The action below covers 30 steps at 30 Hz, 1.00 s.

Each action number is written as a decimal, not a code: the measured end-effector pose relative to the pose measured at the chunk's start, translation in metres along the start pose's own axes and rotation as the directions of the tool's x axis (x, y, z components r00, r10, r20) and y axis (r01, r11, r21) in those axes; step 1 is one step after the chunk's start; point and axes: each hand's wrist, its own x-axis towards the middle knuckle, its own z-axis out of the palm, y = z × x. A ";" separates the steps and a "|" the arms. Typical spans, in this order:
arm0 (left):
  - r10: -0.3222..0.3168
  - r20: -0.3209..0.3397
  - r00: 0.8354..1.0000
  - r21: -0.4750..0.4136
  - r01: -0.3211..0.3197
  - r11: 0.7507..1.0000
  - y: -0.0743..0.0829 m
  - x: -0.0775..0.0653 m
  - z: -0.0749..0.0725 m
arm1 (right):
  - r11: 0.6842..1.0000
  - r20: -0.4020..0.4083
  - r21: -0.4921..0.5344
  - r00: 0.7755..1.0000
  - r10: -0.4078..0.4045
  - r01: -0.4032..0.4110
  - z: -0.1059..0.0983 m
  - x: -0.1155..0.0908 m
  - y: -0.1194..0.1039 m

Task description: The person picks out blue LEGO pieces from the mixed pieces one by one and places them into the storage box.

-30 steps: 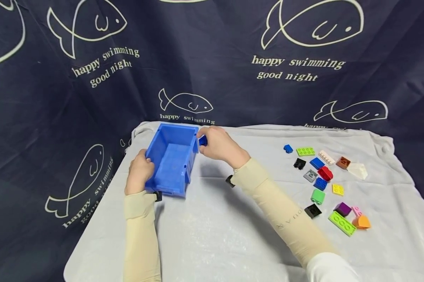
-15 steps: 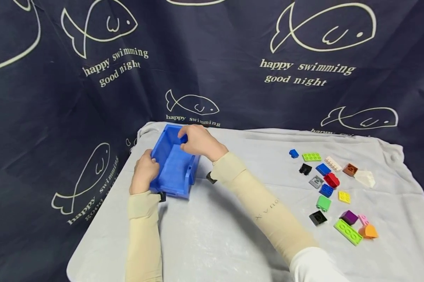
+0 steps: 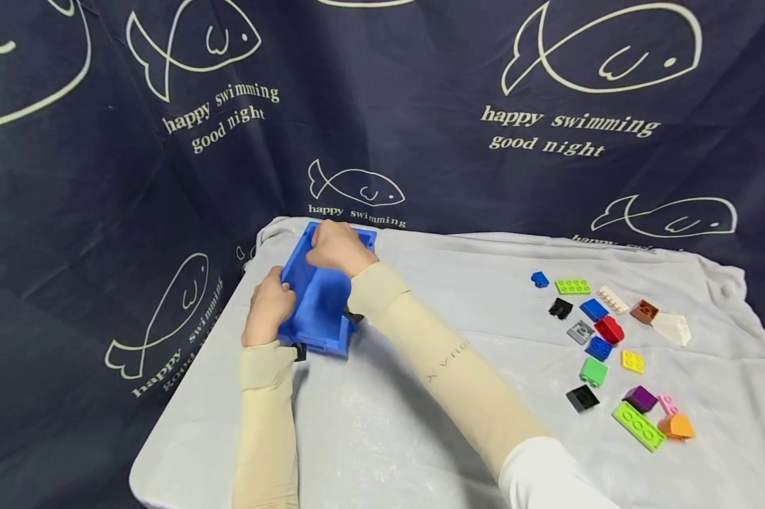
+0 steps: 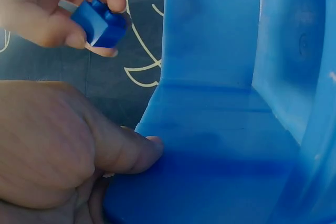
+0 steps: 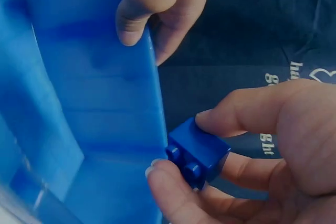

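A blue plastic bin [image 3: 323, 300] stands on the left part of the table, with its inside facing up. My left hand [image 3: 270, 304] grips the rim of its left wall, thumb inside, as the left wrist view shows. Over the bin's far end is my right hand [image 3: 339, 247]. Its thumb and fingers pinch a small blue toy brick [image 5: 202, 148] with round studs, right at the wall's edge in the right wrist view. That same brick [image 4: 102, 24] appears beyond my left thumb in the left wrist view. In the head view my right hand hides it.
Loose toy bricks lie scattered on the right of the white-covered table [image 3: 408, 438], among them a red brick [image 3: 609, 329], a green brick [image 3: 593, 371] and an orange piece [image 3: 677, 426]. A dark curtain [image 3: 446, 170] with fish drawings hangs behind.
My right hand has moved left with the blue brick, from beside the bin's right wall to over its far end. The left hand keeps its grip; the head view has shifted slightly.
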 end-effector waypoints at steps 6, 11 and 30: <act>-0.011 0.008 1.000 -0.005 0.011 1.000 0.001 0.001 0.001 | 0.999 0.042 -0.023 0.998 0.044 -0.043 0.010 0.019 0.002; -0.020 0.010 1.000 -0.008 0.020 1.000 0.002 0.002 0.002 | 0.987 0.104 -0.006 0.982 0.159 -0.159 0.018 0.036 0.004; -0.019 0.009 1.000 0.001 0.019 1.000 0.001 0.000 -0.001 | 0.975 0.096 -0.075 0.971 0.218 -0.211 0.024 0.020 -0.010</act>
